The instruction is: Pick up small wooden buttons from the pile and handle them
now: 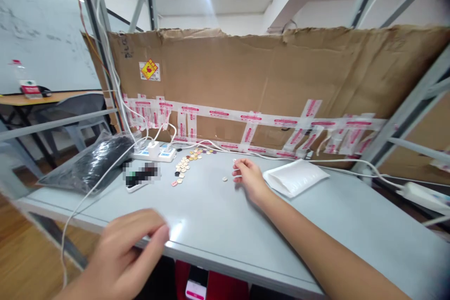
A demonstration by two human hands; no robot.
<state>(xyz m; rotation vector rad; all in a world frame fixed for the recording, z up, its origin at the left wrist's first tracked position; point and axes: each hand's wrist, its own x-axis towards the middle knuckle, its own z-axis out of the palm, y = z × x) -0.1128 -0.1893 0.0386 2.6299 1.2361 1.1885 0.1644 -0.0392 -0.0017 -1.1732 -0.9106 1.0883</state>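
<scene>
1. We saw our right hand (247, 174) stretched far out over the grey table (218, 225). Its fingers (242, 165) were curled in, with the tips close together. It looked like they pinched something very small and pale, but we could not tell for sure.
2. One lone button (224, 178) lay flat on the table just beside that hand, on its left. The hand was not touching it.
3. A line of many small buttons (185, 164) lay farther left, well apart from the hand. Most were cream or tan, and a few were dark or pink.
4. Our left hand (121, 255) was low and close to us, over the near edge of the table. It was blurry. Its fingers were bent, with the thumb near the fingertips, and we saw nothing in it.
5. A white padded bag (295, 176) lay flat just to the right of our right hand.
6. A white power strip (154, 152) sat at the back left, with plugs in it and white wires (105, 173) running off it.
7. A phone (140, 176) lay in front of the strip.
8. A black plastic bag (93, 161) lay at the far left of the table.
9. A big sheet of cardboard (274, 84) stood up along the back of the table, held with strips of tape (246, 117).
</scene>
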